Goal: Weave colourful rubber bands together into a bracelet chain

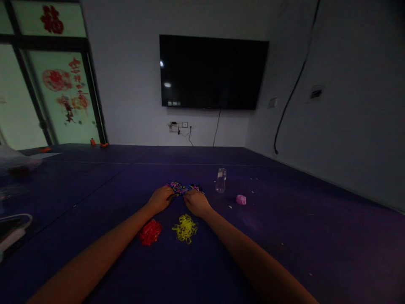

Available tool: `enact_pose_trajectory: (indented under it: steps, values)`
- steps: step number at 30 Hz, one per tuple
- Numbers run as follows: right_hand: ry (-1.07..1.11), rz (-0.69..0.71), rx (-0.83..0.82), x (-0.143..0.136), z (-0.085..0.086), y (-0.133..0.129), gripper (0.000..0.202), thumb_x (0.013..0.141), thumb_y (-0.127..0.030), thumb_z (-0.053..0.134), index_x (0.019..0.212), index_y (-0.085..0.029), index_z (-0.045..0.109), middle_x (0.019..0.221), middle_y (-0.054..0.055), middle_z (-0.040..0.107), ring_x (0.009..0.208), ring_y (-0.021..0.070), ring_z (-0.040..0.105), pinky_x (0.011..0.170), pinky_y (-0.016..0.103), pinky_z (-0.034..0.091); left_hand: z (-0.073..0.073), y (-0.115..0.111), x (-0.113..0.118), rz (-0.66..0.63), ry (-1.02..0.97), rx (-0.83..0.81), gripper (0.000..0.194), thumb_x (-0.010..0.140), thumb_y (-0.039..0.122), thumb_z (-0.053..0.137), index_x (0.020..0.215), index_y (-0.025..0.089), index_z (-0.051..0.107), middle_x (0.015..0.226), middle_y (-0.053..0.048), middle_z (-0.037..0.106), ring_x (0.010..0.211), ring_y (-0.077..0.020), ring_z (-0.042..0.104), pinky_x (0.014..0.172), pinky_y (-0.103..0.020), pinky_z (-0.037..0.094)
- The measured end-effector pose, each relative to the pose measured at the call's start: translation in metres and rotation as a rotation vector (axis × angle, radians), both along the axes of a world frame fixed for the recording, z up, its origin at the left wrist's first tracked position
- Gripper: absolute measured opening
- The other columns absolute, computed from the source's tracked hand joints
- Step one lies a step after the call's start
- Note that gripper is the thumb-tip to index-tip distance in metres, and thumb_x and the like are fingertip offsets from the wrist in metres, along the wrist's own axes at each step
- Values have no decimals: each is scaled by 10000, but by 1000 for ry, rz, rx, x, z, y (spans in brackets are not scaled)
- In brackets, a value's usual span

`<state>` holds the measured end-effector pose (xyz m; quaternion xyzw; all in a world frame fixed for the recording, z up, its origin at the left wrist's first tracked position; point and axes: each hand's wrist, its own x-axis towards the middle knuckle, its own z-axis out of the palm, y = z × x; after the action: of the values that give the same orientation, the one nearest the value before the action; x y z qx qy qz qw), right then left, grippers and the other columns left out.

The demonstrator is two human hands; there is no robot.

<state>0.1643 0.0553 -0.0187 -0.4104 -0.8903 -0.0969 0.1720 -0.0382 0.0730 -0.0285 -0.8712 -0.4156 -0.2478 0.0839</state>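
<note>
A pile of mixed, multicoloured rubber bands [180, 188] lies on the dark blue-purple surface in front of me. My left hand [160, 199] is at its left side, fingers curled closed on some of the bands. From the right, my right hand [196, 202] reaches into the same pile, also closed, its fingertips partly hidden. Nearer to me, between my forearms, are two sorted heaps: red rubber bands [150, 232] beside my left forearm and yellow rubber bands [185, 229] to their right.
A clear plastic bottle [221, 181] stands right of my hands, near a pink lump [241, 199]. White scraps dot the right side. At far left are a clear plastic bag [15, 159] and a white cable [27, 216]. A television [213, 72] hangs on the wall ahead.
</note>
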Motion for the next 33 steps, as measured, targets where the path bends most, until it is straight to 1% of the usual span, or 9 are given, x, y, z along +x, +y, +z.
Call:
enact_pose_trajectory:
  steps: [2, 4, 8, 10, 12, 15, 20, 29, 33]
  values:
    - [13, -7, -3, 0, -1, 1, 252, 880, -166, 437, 926, -141, 683, 950, 131, 688, 949, 222, 605, 865, 319, 443, 0, 0, 0, 15, 5, 7, 149, 859, 98, 520, 867, 172, 650, 895, -64, 659, 884, -205, 593, 815, -318, 453]
    - [40, 20, -3, 0, -2, 2, 260, 873, -164, 448, 997, -152, 676, 1010, 126, 681, 985, 225, 597, 891, 335, 438, 0, -1, -1, 25, 12, 16, 161, 854, 88, 515, 875, 171, 652, 902, -66, 663, 888, -207, 593, 815, -321, 456]
    - [71, 181, -1, 1, -6, 7, 377, 863, -175, 477, 1223, -191, 586, 1243, 94, 597, 1132, 213, 537, 978, 353, 398, 1, -1, -1, 54, 8, 22, 171, 855, 90, 502, 836, 174, 650, 875, -67, 664, 867, -207, 595, 809, -330, 464]
    - [62, 237, -8, 1, -8, 10, 403, 872, -189, 476, 1266, -178, 555, 1304, 97, 555, 1186, 212, 503, 1006, 363, 379, 1, -1, -1, 61, 4, 12, 176, 853, 89, 495, 826, 172, 648, 862, -68, 662, 856, -207, 598, 809, -332, 470]
    - [53, 252, -11, 0, -10, 13, 397, 883, -202, 469, 1270, -172, 555, 1330, 103, 535, 1213, 218, 484, 1015, 385, 371, 0, -1, -1, 46, -1, 0, 192, 847, 75, 485, 845, 174, 650, 874, -67, 662, 864, -204, 601, 818, -331, 474]
    - [38, 251, -8, 0, -12, 15, 378, 890, -217, 471, 1253, -183, 571, 1339, 102, 529, 1224, 226, 478, 1019, 408, 369, -3, 1, -2, 9, -17, -4, 231, 830, 47, 475, 888, 182, 653, 915, -62, 664, 903, -196, 601, 847, -328, 474]
    - [23, 239, 4, -1, -15, 17, 364, 908, -233, 453, 1243, -170, 579, 1317, 111, 549, 1223, 226, 484, 1020, 403, 375, -6, 5, -4, -21, -32, 6, 247, 844, 44, 461, 935, 179, 648, 960, -66, 668, 951, -194, 595, 873, -336, 474]
    - [33, 270, 19, -1, -13, 18, 320, 901, -227, 472, 1178, -135, 604, 1233, 130, 600, 1150, 220, 534, 985, 364, 403, -4, 3, -5, -73, -14, -19, 292, 829, 19, 444, 945, 182, 656, 942, -61, 671, 945, -187, 596, 879, -337, 478]
    - [33, 262, 18, -2, -14, 18, 291, 895, -229, 487, 1135, -140, 624, 1192, 130, 620, 1128, 219, 548, 974, 356, 408, -4, 3, -5, -87, -13, -29, 323, 810, 3, 440, 949, 192, 662, 1006, -62, 673, 999, -189, 585, 909, -342, 474]
